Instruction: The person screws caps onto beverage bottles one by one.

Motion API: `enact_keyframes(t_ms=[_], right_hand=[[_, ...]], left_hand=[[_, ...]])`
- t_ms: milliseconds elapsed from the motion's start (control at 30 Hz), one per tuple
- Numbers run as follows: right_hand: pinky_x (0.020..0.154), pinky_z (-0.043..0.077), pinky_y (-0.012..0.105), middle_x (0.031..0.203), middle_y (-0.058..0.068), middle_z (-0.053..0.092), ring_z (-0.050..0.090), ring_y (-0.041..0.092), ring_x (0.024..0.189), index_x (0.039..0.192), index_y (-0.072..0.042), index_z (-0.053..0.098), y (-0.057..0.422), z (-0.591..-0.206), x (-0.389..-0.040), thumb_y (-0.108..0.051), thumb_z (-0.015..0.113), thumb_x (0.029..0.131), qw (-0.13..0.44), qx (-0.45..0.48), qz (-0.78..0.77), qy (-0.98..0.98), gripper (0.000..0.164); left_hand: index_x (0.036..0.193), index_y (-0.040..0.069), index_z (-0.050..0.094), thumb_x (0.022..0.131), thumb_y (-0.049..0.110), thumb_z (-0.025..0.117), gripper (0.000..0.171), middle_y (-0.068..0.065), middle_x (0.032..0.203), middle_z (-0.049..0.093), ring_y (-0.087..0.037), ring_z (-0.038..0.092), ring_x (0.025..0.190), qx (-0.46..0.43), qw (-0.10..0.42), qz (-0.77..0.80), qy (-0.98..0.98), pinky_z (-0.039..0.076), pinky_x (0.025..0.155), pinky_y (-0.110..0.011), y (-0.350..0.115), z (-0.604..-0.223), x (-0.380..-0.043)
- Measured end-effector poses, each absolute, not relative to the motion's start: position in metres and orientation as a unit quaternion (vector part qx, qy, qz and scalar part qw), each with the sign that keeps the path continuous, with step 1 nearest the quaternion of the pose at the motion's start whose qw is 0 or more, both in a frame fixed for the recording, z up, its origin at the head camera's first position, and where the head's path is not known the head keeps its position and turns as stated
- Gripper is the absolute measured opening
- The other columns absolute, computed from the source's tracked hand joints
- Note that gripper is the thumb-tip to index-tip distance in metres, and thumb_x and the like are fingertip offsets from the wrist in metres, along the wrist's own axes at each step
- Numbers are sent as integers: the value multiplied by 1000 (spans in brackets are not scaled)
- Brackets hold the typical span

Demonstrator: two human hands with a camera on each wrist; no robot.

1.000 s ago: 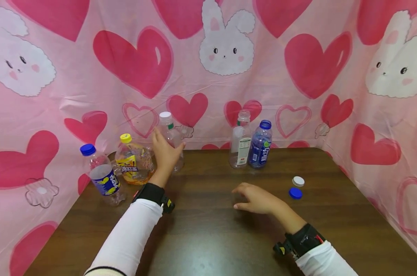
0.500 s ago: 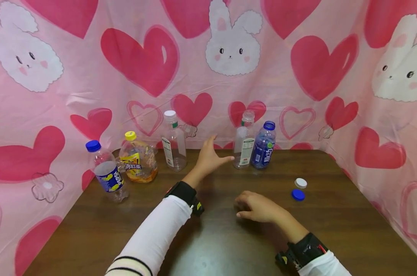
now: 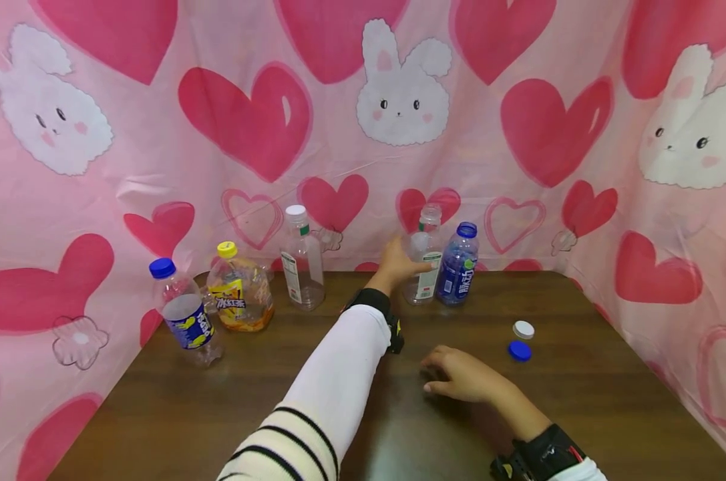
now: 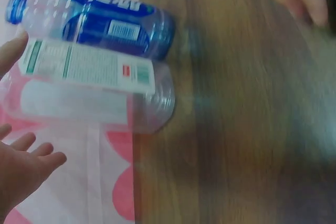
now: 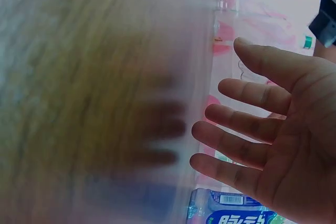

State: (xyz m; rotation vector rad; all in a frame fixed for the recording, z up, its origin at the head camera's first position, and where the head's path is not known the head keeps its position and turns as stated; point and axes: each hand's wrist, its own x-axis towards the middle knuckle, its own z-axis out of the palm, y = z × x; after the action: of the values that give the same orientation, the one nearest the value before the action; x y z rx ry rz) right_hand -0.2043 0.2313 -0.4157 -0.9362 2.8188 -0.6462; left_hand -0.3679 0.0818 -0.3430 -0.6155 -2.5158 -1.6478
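Note:
My left hand (image 3: pixel 395 264) reaches to the clear uncapped bottle (image 3: pixel 421 280), thumb and fingers spread apart on either side of it. In the left wrist view, the fingers (image 4: pixel 39 163) stand off from this bottle (image 4: pixel 79 100), and the thumb tip overlaps its label edge. Beside it stands a blue bottle (image 3: pixel 457 270) with its mouth uncovered. My right hand (image 3: pixel 463 375) hovers low over the table with relaxed fingers and holds nothing; in the right wrist view its fingers (image 5: pixel 236 142) are spread.
To the left stand a white-capped clear bottle (image 3: pixel 304 274), a yellow-capped tea bottle (image 3: pixel 242 300) and a blue-capped bottle (image 3: pixel 188 321). A white cap (image 3: pixel 523 329) and a blue cap (image 3: pixel 519 351) lie on the brown table (image 3: pixel 579 401). A pink curtain (image 3: pixel 338 153) hangs behind.
My left hand has let go of the white-capped bottle, leaving it standing, and moved right to the uncapped clear bottle. The right hand has barely shifted.

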Motion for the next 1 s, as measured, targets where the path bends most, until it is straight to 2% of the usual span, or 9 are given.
enact_keyframes(t_ms=[100,267,533,733,867,1000], right_hand=[[83,52,39,106,5,62,60,19,96,114,-2,67,233,-417,-203,-27,73,88,51,-307,-214,926,36],[84,52,40,107,5,62,60,20,97,113,-3,67,234,-417,-201,-26,73,87,54,-304,-213,927,35],[85,52,42,107,5,62,60,21,96,113,-3,68,234,-416,-205,-27,73,88,59,-298,-221,927,35],[85,52,42,107,5,62,61,21,97,113,-3,68,236,-416,-208,-27,73,88,52,-297,-217,928,35],[86,51,43,107,4,62,61,21,98,112,-3,68,238,-413,-207,-28,73,88,50,-296,-219,928,35],[87,51,43,107,3,62,61,20,98,112,-5,68,242,-411,-205,-27,73,88,45,-293,-219,930,33]], left_hand=[[147,5,36,74,27,85,91,-15,137,51,-32,49,126,-190,39,-517,-834,44,101,-49,91,-342,-368],[155,10,22,77,26,84,100,-14,149,40,-32,39,136,-168,25,-501,-848,39,105,-52,99,-345,-371],[148,8,34,81,20,80,82,-17,141,44,-31,45,129,-143,59,-497,-854,41,104,-47,99,-354,-382],[142,0,42,78,20,84,79,-17,134,52,-31,52,122,-184,80,-514,-834,44,102,-46,87,-351,-390],[142,3,43,77,23,85,79,-15,134,53,-30,53,123,-226,71,-522,-819,47,99,-44,71,-345,-389],[139,8,45,77,31,84,78,-11,133,53,-27,54,120,-264,73,-515,-812,50,94,-43,50,-339,-372]])
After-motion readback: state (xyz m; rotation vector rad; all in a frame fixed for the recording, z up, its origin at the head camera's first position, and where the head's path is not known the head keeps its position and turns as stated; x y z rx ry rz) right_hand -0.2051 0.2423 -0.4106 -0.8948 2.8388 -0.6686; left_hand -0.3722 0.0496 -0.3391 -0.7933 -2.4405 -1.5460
